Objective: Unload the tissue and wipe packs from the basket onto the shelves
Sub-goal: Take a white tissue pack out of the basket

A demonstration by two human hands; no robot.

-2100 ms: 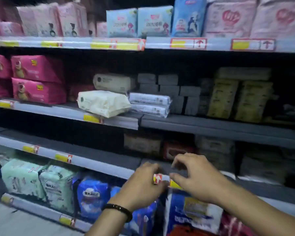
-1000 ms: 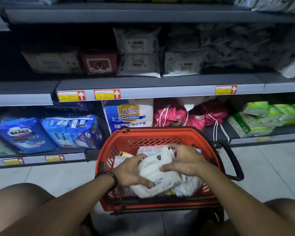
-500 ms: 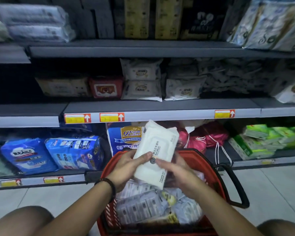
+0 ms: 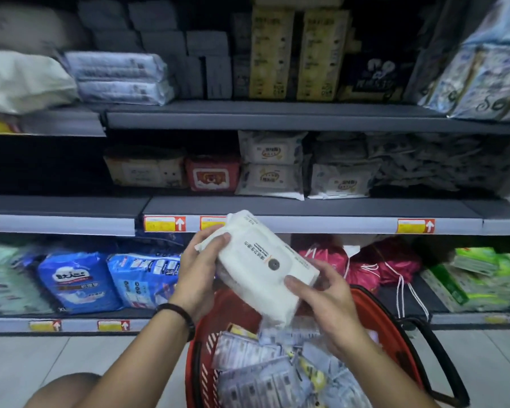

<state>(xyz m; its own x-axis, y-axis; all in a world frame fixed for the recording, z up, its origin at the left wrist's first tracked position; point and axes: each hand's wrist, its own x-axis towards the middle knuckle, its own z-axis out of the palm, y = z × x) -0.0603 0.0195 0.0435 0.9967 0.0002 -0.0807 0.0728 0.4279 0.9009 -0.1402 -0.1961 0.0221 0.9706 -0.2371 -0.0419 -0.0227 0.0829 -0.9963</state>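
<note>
Gripping soft white wipe pack [image 4: 265,260] — both hands

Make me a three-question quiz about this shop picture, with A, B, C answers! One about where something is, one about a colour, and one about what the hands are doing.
1. Where is the white wipe pack?
A. Lying on the floor
B. Held up above the basket
C. On the top shelf

2. What colour is the basket?
A. Red
B. Green
C. Yellow

3. What are the hands doing?
A. Both hanging empty
B. Only one touches the pack
C. Both hold the pack

Answers:
1. B: the pack sits in the air in front of the shelf edge, over the basket's open top.
2. A: its rim and mesh wall are red, with a black handle.
3. C: the left hand grips the pack's upper left end and the right hand supports its lower right end.
</note>
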